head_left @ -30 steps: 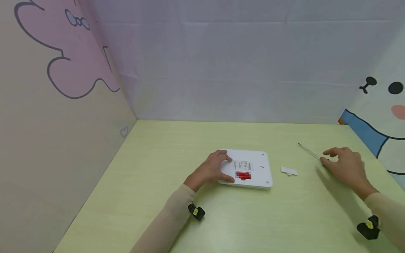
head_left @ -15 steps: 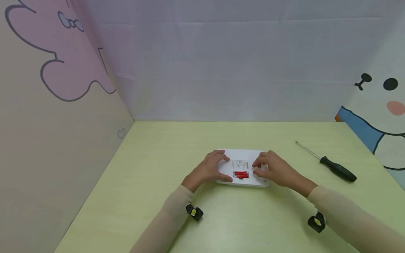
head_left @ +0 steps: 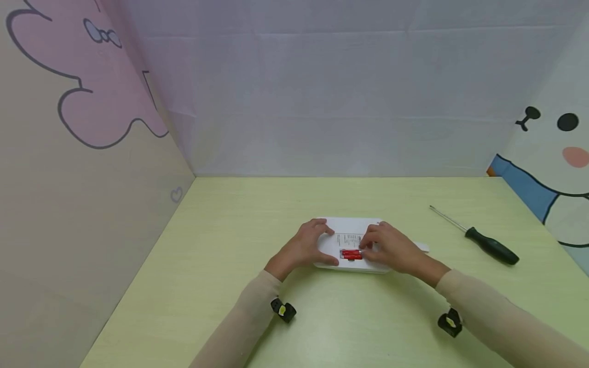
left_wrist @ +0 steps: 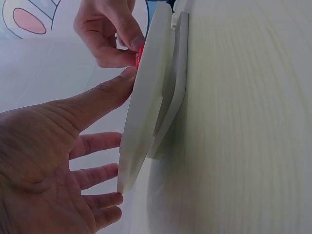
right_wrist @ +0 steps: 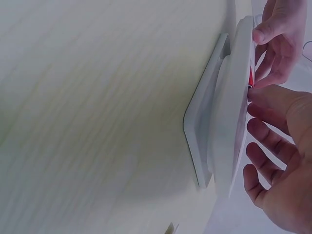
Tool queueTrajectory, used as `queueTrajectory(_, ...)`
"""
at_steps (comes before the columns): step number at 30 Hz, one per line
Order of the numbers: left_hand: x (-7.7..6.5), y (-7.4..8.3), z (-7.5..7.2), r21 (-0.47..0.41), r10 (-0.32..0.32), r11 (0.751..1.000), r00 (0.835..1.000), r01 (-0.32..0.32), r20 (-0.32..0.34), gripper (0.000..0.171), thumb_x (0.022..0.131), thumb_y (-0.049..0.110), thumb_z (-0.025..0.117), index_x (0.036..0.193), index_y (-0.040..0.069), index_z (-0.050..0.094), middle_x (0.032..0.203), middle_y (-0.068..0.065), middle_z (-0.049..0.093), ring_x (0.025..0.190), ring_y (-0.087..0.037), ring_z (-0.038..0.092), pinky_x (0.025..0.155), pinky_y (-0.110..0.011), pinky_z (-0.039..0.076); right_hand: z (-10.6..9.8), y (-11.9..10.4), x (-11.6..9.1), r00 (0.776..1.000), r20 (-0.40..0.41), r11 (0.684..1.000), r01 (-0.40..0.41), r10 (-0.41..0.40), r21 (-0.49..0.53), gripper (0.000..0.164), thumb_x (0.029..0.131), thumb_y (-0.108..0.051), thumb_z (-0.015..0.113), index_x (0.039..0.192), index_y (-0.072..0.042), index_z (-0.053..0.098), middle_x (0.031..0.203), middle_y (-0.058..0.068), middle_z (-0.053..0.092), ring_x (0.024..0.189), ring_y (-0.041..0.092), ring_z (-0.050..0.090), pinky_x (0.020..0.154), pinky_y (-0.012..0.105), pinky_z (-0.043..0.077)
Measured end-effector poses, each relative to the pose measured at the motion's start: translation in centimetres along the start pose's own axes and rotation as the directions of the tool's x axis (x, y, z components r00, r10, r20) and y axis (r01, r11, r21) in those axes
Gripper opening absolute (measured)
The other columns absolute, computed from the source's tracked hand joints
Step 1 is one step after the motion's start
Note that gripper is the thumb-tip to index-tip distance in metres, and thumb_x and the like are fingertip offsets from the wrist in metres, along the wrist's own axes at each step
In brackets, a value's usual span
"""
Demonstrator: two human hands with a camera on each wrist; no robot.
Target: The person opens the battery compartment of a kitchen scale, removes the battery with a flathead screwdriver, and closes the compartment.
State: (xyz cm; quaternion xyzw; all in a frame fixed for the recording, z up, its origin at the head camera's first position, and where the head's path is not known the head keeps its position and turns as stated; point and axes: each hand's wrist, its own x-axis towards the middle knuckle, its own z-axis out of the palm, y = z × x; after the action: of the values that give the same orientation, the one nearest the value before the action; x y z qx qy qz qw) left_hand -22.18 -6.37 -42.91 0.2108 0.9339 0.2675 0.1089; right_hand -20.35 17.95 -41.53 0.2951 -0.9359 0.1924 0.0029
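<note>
A white kitchen scale lies upside down on the table, its battery bay exposed and holding red batteries. My left hand holds the scale's left side, thumb by the near edge and fingers spread toward the far edge. Thumb and index finger of my right hand pinch at the right end of the batteries, seen as a red sliver in the left wrist view. In the right wrist view, the remaining fingers curl loosely beside the scale body. The right hand covers part of the scale's right side.
A small white battery cover lies right of the scale, partly hidden behind the right hand. Farther right is a screwdriver with a dark handle. A pale wall closes off the back of the yellowish table.
My right hand has left the screwdriver at the right and come over to the scale, then slid slightly left onto the batteries. The left hand has kept its place on the scale.
</note>
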Motion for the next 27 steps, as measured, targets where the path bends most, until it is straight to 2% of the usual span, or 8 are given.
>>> queueTrajectory(8, -0.03, 0.05, -0.08, -0.013, -0.002, 1.000, 1.000, 0.002, 0.001, 0.070, 0.072, 0.041, 0.087, 0.131, 0.017, 0.058, 0.156, -0.001, 0.035, 0.146, -0.024, 0.029, 0.114, -0.044, 0.035, 0.27, -0.45, 0.38, 1.000, -0.002, 0.999, -0.027, 0.026, -0.033, 0.007, 0.082, -0.013, 0.071, 0.085, -0.019, 0.075, 0.086, -0.009, 0.063, 0.087, 0.015, 0.050, 0.077, 0.034, 0.046)
queueTrajectory(16, -0.07, 0.06, -0.07, -0.016, -0.002, 1.000, 1.000, 0.002, 0.000, 0.069, 0.072, 0.040, 0.087, 0.131, 0.017, 0.059, 0.156, -0.002, 0.036, 0.145, -0.025, 0.029, 0.114, -0.044, 0.036, 0.67, -0.42, 0.71, 0.999, 0.005, 0.998, -0.048, 0.048, -0.028, 0.008, 0.077, -0.014, 0.072, 0.080, -0.021, 0.069, 0.081, -0.010, 0.057, 0.083, 0.013, 0.047, 0.073, 0.030, 0.044)
queueTrajectory(27, -0.08, -0.08, -0.04, -0.028, 0.004, 1.000, 1.000, -0.004, 0.000, 0.069, 0.071, 0.041, 0.087, 0.130, 0.017, 0.059, 0.155, -0.002, 0.036, 0.145, -0.024, 0.030, 0.114, -0.044, 0.035, 0.80, -0.11, 0.95, 0.999, 0.030, 0.999, -0.044, 0.045, -0.021, 0.011, 0.076, -0.017, 0.072, 0.080, -0.021, 0.063, 0.079, -0.010, 0.053, 0.081, 0.012, 0.046, 0.071, 0.028, 0.043)
